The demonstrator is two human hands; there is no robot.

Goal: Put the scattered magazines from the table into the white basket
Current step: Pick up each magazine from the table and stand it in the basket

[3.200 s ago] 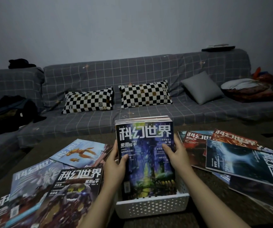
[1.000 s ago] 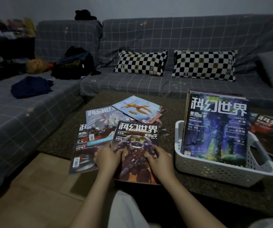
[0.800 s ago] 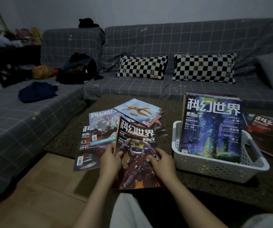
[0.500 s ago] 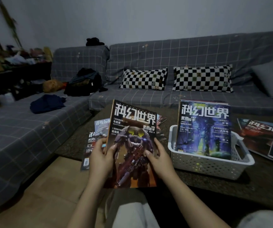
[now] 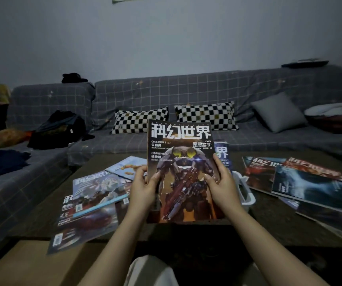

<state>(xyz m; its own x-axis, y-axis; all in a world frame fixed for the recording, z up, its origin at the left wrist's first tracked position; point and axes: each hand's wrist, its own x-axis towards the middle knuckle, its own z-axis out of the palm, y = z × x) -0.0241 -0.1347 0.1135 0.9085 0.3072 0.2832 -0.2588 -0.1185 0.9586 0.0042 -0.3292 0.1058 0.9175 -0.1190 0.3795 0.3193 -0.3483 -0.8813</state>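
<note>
magazine (image 5: 183, 172) stood upright at frame centre, clear of the worktop (image 5: 217, 230), with the left hand (image 5: 144, 187) curled round its left edge and the right hand (image 5: 220, 185) curled round its right edge. basket (image 5: 246, 193) sat mostly hidden behind it, just right of centre, already holding one upright issue (image 5: 222, 155). to do this well, the cover should stay vertical and slide down in front of that issue. other magazines lay at lower left (image 5: 95, 190) and right (image 5: 310, 182).

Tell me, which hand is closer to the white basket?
Right. The right hand is beside the white basket; the left hand is across the magazine.
</note>
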